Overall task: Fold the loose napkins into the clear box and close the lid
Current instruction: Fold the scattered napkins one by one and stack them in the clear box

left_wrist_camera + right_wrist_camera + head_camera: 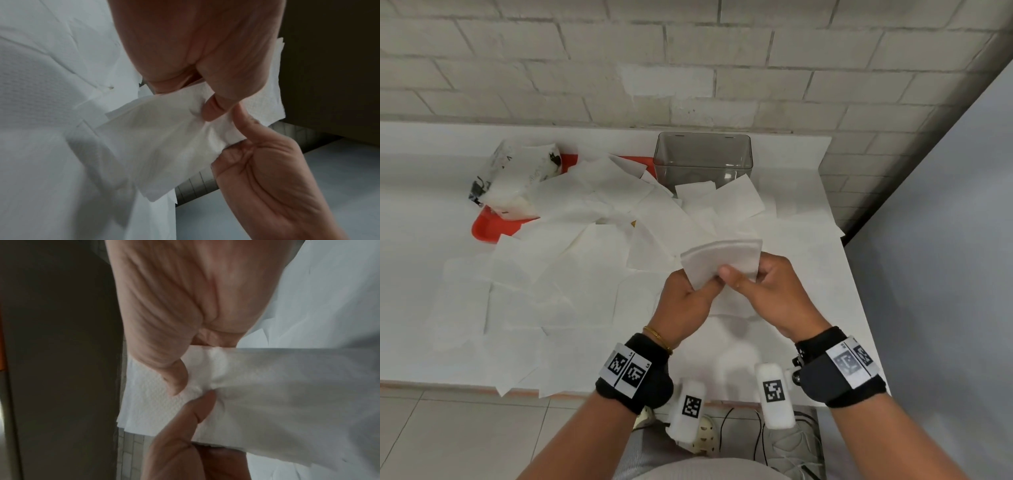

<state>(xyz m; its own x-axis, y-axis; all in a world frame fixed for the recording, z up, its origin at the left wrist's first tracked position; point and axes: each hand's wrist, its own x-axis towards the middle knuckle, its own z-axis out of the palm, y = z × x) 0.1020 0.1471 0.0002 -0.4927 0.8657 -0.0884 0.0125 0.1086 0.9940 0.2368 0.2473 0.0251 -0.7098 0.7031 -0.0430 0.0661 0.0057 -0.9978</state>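
A folded white napkin (722, 260) is held up above the table's near right part, between both hands. My left hand (707, 284) pinches its lower left edge and my right hand (738, 277) pinches it from the right, thumbs almost touching. In the left wrist view the napkin (164, 138) fans out below the left thumb (213, 108). In the right wrist view the right thumb (176, 379) presses the napkin (267, 394). The clear box (703, 161) stands open-topped at the back against the wall. Several loose napkins (585, 246) lie spread over the table.
A red tray (488, 229) sits at the left under the napkins, with a torn plastic napkin pack (517, 178) on it. The white table (410, 212) ends at a brick wall behind and drops off at the right edge (859, 291).
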